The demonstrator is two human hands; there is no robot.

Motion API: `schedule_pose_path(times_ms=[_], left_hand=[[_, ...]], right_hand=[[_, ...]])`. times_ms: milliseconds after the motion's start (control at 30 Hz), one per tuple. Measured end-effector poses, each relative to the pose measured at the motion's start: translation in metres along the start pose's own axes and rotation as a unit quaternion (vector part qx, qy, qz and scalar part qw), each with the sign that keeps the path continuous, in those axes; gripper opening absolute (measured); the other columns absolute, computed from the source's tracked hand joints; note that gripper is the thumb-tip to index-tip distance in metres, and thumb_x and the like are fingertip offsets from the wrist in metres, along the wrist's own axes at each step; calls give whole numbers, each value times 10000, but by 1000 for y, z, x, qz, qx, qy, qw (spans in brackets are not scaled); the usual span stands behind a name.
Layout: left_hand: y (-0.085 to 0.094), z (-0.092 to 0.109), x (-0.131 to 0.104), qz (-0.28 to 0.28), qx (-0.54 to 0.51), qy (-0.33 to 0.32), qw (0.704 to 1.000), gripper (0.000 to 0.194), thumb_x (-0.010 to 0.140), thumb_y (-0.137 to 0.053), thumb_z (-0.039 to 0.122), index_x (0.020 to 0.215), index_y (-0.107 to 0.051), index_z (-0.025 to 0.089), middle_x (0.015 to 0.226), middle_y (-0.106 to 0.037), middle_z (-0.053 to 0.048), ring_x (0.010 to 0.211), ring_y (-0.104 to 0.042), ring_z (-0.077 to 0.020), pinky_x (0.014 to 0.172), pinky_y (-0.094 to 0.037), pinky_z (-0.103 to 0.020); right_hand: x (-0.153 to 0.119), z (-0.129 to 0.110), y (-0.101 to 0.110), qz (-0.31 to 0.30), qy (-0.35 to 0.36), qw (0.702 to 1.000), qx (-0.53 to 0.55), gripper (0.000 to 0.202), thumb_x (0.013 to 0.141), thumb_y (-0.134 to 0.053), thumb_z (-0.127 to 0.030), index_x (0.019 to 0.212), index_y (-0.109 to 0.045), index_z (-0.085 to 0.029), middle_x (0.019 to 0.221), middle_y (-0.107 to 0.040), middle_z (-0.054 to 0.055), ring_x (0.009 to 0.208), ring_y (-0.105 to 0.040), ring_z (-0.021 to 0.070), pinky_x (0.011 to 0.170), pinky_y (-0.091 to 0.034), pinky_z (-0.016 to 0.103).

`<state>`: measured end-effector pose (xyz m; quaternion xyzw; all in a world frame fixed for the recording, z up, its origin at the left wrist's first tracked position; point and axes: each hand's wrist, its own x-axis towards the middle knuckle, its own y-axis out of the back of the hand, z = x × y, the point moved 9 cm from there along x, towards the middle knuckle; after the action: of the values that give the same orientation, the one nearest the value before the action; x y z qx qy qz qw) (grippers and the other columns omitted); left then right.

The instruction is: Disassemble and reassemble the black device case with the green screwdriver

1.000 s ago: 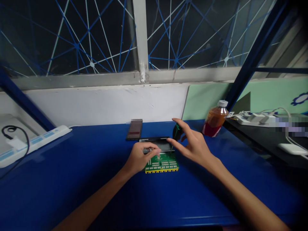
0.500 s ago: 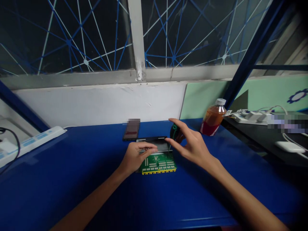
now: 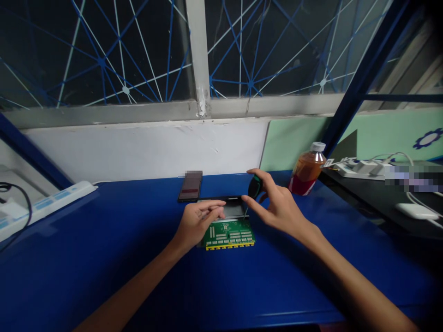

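Arrangement on one blue worktop (image 3: 155, 286), read from left to right, with clock directions taken from the circuit board (image 3: 230, 231). Between 9 and 10 o'clock, well apart from it, lies one white power strip (image 3: 51, 205), with one black cable (image 3: 29, 210) looping at its near end. At 11 o'clock lies one dark phone (image 3: 191, 186) (part of its far end is pixelated). Of the person's two hands, the left hand (image 3: 199, 223) lies between 9 and 10 o'clock at the board's upper left corner, thumb and forefinger drawn close together; whether they grip anything cannot be told. The single green board lies at the clock's centre, one yellow strip (image 3: 230, 247) along its 6 o'clock edge. Just beyond, at 12 o'clock, is one dark shallow case (image 3: 235, 210). At 1 o'clock one screwdriver (image 3: 255, 186) leans, shaft directed down to the board's upper right corner; its handle is grasped in the fingers of the right hand (image 3: 280, 208), thumb and forefinger spread. Near 2 o'clock stand one capped bottle (image 3: 308, 170) and, farther out, a second power strip (image 3: 365, 170). One white adapter (image 3: 417, 211) lies toward 3 o'clock.
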<state>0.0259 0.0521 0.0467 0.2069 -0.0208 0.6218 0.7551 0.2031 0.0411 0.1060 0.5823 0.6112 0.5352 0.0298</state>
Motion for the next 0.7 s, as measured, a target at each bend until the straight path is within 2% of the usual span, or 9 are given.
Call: schedule_pose_path(times_ms=[133, 333, 467, 567, 700], left_hand=[[-1, -3, -1, -8, 14, 1, 1000, 209, 811, -616, 300, 931, -719, 162, 818, -735, -61, 740, -693, -179, 698, -572, -285], [-2, 1, -1, -22, 58, -26, 998, 193, 827, -618, 313, 917, -734, 187, 908, -737, -62, 841, -691, -196, 736, -574, -301], [-4, 3, -1, -36, 67, -34, 996, 186, 845, -591, 292, 938, -730, 210, 924, -738, -55, 864, -690, -191, 750, -571, -304], [-5, 2, -2, -39, 55, -29, 997, 192, 845, -588, 281, 970, -720, 218, 912, -741, -53, 860, -695, -191, 770, -572, -318], [-5, -2, -3, -34, 14, -12, 999, 227, 836, -598, 270, 1037, -692, 224, 903, -743, -45, 850, -701, -189, 826, -565, -344]], right_hand=[[0, 3, -6, -48, -15, 996, 67, 599, 848, -517, -259, 1386, -254, -230, 854, -620, 25, 565, -589, 144, 530, -483, 291], [0, -4, 1, -10, 12, 1000, 14, 557, 844, -570, -342, 1340, -356, -205, 871, -607, 42, 621, -588, 167, 619, -509, 346], [0, -5, -4, -25, 8, 999, 32, 598, 857, -528, -318, 1388, -280, -200, 885, -620, 50, 601, -596, 166, 607, -518, 352], [0, -4, -4, -23, 9, 998, 64, 572, 868, -509, -289, 1388, -280, -219, 916, -613, 48, 584, -582, 144, 594, -522, 328], [-1, -6, 1, 17, 23, 999, 31, 548, 877, -521, -338, 1379, -332, -229, 944, -625, 60, 614, -588, 152, 628, -523, 342]])
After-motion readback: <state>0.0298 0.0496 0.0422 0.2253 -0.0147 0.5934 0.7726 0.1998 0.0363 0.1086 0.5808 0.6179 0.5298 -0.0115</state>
